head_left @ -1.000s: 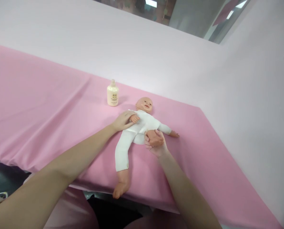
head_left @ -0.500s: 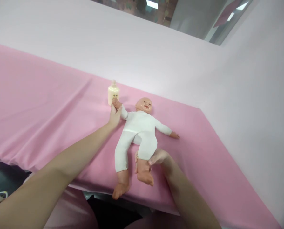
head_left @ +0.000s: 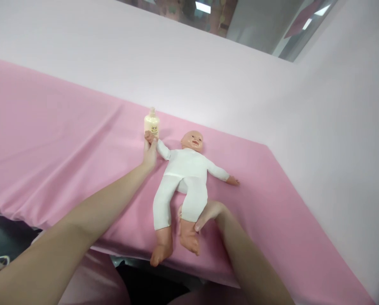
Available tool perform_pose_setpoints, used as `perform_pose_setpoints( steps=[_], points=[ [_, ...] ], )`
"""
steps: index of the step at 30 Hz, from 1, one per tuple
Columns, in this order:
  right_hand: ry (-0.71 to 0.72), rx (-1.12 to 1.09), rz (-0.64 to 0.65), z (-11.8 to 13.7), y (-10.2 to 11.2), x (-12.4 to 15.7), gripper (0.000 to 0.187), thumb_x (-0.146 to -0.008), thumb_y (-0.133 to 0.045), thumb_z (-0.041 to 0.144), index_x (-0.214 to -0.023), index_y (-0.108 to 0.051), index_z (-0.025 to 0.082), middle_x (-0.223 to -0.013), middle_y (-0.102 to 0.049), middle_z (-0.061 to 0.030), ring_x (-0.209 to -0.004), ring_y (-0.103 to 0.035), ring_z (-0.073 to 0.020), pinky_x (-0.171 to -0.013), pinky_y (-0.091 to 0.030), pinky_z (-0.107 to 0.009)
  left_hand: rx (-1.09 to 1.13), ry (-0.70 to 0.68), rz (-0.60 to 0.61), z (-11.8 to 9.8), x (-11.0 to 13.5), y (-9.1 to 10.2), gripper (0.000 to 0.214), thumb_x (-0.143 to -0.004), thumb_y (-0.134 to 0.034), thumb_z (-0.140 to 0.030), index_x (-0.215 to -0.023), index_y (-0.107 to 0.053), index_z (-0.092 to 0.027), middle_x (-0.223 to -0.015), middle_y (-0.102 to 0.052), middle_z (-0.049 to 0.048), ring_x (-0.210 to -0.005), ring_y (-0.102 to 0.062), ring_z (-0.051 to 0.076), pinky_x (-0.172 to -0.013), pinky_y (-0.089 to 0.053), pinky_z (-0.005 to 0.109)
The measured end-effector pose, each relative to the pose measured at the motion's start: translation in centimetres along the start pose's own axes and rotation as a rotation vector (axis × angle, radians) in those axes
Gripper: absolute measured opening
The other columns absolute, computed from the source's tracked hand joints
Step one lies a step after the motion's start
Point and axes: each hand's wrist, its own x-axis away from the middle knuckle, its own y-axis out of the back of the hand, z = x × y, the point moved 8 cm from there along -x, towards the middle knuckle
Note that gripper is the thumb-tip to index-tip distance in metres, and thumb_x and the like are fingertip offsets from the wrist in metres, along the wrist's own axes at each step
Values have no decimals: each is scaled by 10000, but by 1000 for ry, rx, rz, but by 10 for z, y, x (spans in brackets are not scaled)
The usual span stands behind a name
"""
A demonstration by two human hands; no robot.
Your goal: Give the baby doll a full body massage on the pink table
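Observation:
A baby doll point(head_left: 186, 178) in a white suit lies on its back on the pink cloth point(head_left: 65, 140), head towards the wall. My left hand point(head_left: 149, 153) is closed on the doll's wrist and holds that arm stretched out towards a cream bottle point(head_left: 151, 123). My right hand point(head_left: 208, 210) grips the doll's lower leg near the ankle, fingers wrapped round it. The doll's other arm lies spread to the right, and its other leg points to the table's near edge.
The pink cloth covers a table that ends at a near edge point(head_left: 176, 264), where the doll's feet hang. A pale wall point(head_left: 208, 76) stands behind and to the right. The cream bottle stands upright just behind the doll's raised hand.
My left hand moved the doll's arm from its chest out towards the bottle. My right hand drew the bent leg down and straightened it beside the other leg.

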Motion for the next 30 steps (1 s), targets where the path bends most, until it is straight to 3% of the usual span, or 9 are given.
perform_pose_setpoints(
  steps=[2, 3, 6, 8, 12, 17, 22, 26, 30],
  points=[
    [147, -77, -54, 5, 6, 3, 570, -673, -1008, 586, -945, -777, 142, -869, -805, -60, -747, -741, -193, -699, -623, -302, -26, -9, -50, -4, 8, -2, 477, -1041, -660, -694, -1307, -592, -303, -1360, -710, 112, -1406, -650, 300, -1219, -529, 511],
    [246, -148, -110, 10, 11, 5, 586, -689, -975, 629, -950, -765, 148, -835, -790, -56, -726, -726, -191, -679, -610, -300, -50, -27, -13, -8, 12, -8, 473, -1031, -674, -693, -1264, -604, -287, -1313, -716, 114, -1369, -666, 305, -1206, -535, 513],
    [513, -354, -263, 25, 25, 16, 642, -737, -887, 708, -1033, -738, 158, -775, -733, -33, -640, -640, -154, -569, -526, -254, -126, -127, 216, -28, 26, -35, 480, -1025, -653, -718, -1094, -619, -244, -1141, -729, 108, -1250, -702, 313, -1164, -557, 523],
    [617, -467, -334, 34, 33, 22, 625, -758, -868, 695, -1050, -715, 164, -740, -675, -4, -572, -530, -121, -490, -443, -225, -179, -176, 356, -41, 34, -50, 481, -1036, -627, -709, -1057, -638, -229, -1076, -742, 104, -1170, -716, 308, -1126, -577, 515],
    [688, -687, -523, 39, 52, 31, 463, -899, -745, 601, -1023, -679, 160, -718, -549, 31, -524, -302, -87, -400, -292, -194, -297, -238, 603, -57, 48, -71, 465, -1045, -618, -629, -1210, -728, -209, -1143, -794, 123, -1089, -749, 303, -1069, -600, 492],
    [640, -761, -634, 32, 62, 32, 411, -980, -638, 577, -1001, -681, 168, -704, -499, 41, -529, -257, -93, -396, -279, -190, -424, -320, 727, -64, 56, -83, 402, -1011, -660, -566, -1222, -776, -244, -1254, -818, 133, -1216, -750, 344, -1155, -559, 536],
    [628, -720, -566, 33, 56, 30, 421, -969, -673, 573, -1059, -694, 163, -747, -567, 26, -540, -326, -89, -432, -322, -183, -403, -255, 628, -61, 51, -74, 392, -987, -680, -541, -1219, -755, -234, -1205, -813, 131, -1131, -756, 332, -1102, -588, 533],
    [589, -542, -467, 27, 46, 28, 548, -867, -780, 654, -1122, -700, 176, -814, -684, -12, -606, -520, -114, -525, -434, -218, -241, -167, 338, -52, 34, -49, 349, -1027, -659, -571, -1069, -674, -225, -1101, -771, 110, -1133, -738, 303, -1137, -580, 514],
    [400, -296, -296, 10, 28, 17, 731, -717, -875, 700, -1167, -723, 144, -899, -785, -82, -715, -676, -180, -628, -526, -293, -87, -56, 28, -22, 12, -13, 361, -1063, -639, -595, -1086, -604, -236, -1222, -752, 110, -1280, -702, 283, -1202, -544, 476]
  ],
)
